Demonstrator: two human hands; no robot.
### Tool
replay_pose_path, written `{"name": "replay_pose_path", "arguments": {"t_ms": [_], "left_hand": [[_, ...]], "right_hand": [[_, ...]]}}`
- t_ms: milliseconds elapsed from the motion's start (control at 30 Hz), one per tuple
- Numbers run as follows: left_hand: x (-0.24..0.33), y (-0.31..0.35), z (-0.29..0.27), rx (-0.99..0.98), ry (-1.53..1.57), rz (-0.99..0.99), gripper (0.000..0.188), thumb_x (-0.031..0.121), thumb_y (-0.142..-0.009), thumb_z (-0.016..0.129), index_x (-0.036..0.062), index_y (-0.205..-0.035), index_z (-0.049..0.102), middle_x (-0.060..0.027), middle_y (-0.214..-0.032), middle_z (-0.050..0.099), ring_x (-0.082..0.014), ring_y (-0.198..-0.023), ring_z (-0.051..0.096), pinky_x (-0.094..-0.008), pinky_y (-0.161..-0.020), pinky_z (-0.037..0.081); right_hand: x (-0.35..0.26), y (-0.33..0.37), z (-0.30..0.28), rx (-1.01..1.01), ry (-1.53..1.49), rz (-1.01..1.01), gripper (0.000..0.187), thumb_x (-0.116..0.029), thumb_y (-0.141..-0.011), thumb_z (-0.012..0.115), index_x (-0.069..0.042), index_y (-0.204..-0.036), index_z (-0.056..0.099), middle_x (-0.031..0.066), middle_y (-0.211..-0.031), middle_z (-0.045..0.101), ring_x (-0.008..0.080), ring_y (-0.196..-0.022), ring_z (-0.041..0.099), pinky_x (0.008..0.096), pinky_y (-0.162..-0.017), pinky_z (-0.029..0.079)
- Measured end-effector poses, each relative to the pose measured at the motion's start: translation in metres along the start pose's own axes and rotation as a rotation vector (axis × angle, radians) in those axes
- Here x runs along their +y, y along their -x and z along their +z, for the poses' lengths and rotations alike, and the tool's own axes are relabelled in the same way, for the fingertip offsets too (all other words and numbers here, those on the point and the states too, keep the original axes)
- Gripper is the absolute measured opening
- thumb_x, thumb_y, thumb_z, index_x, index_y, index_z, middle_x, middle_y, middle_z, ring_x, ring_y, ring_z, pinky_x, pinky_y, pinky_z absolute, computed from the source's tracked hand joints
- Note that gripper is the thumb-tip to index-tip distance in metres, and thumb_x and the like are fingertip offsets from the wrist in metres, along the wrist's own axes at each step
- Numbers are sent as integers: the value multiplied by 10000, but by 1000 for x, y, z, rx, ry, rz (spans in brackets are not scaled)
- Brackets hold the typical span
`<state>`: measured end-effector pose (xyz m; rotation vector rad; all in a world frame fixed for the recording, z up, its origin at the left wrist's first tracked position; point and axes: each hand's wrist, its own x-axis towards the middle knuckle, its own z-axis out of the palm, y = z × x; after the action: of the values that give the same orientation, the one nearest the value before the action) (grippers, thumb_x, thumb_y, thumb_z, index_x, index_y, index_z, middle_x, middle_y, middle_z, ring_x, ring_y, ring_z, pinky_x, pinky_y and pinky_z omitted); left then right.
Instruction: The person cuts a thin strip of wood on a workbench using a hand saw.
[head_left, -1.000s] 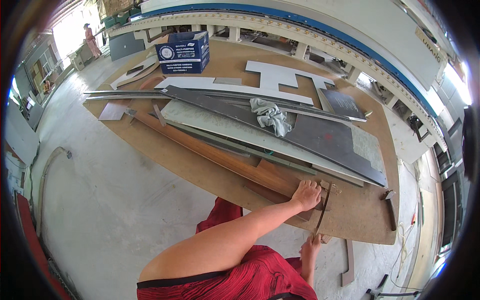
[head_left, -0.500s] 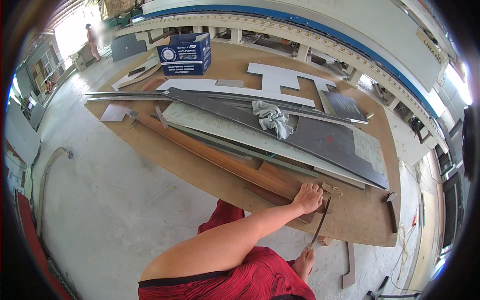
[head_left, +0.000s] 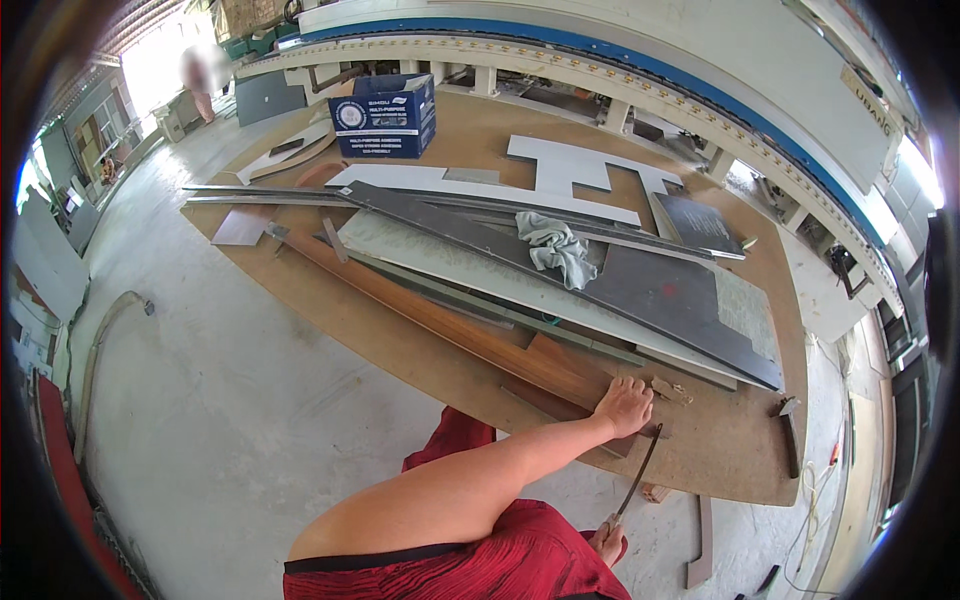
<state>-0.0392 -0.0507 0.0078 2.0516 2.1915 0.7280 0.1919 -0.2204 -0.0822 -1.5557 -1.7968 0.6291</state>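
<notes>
Left hand (head_left: 624, 407) curls its fingers over the plank (head_left: 450, 325) at the counter's (head_left: 740, 450) near edge; right hand (head_left: 606, 545) wraps the tool (head_left: 640, 468); loose pressure could let the plank slip

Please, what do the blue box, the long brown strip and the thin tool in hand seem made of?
Blue box: likely printed cardboard, by its thin walls and open top.
Long brown strip: perhaps wood or laminate, smooth reddish brown with slight sheen.
Thin tool: dark, probably metal, judging by its slim blade.
</notes>
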Motion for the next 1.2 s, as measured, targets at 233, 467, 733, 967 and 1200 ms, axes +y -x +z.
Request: {"name": "replay_pose_path", "arguments": {"t_ms": [233, 467, 733, 967, 1200], "left_hand": [[-4, 2, -8, -62, -12, -11, 277, 295, -934, 501, 69, -1029, 628, -127, -1045, 609, -285, -1013, 549, -444, -881, 416], [-1, 3, -5, -40, -24, 1, 273, 292, -951, 483, 67, -1015, 624, -121, -1028, 607, -275, -990, 549, -438, -871, 417], [-6, 3, 0, 12, -37, -11, 257, 294, -942, 500, 70, -985, 620, -122, -1000, 606, -279, -989, 557, -430, -875, 422], [-5, 5, 2, 0, -14, -17, 255, 279, -935, 511, 62, -1009, 623, -123, -1028, 611, -280, -1005, 551, -435, -887, 418], [-1, -1, -3, -19, 17, -15, 252, 276, -937, 502, 59, -990, 618, -124, -1022, 603, -284, -1010, 548, -446, -891, 413]], "right_hand": [[-59, -103, 5, -246, -262, 285, 184, -162, -989, 481, -30, -870, 434, 59, -525, 451, 164, -373, 447, 326, -323, 340], [51, -20, 19, -12, 85, -152, 191, -199, -991, 493, -11, -1021, 497, 116, -653, 531, 164, -573, 543, 301, -499, 430], [-41, -57, -7, -239, -269, 362, 200, -172, -987, 482, -9, -874, 457, 84, -513, 429, 192, -369, 459, 340, -314, 364], [-32, -88, 5, -257, -220, 286, 197, -179, -993, 464, -3, -904, 468, 67, -520, 431, 174, -373, 454, 328, -304, 358], [82, -30, 17, -83, -19, -159, 176, -194, -1010, 450, -22, -1026, 484, 31, -525, 410, 132, -361, 404, 320, -302, 335]]}}
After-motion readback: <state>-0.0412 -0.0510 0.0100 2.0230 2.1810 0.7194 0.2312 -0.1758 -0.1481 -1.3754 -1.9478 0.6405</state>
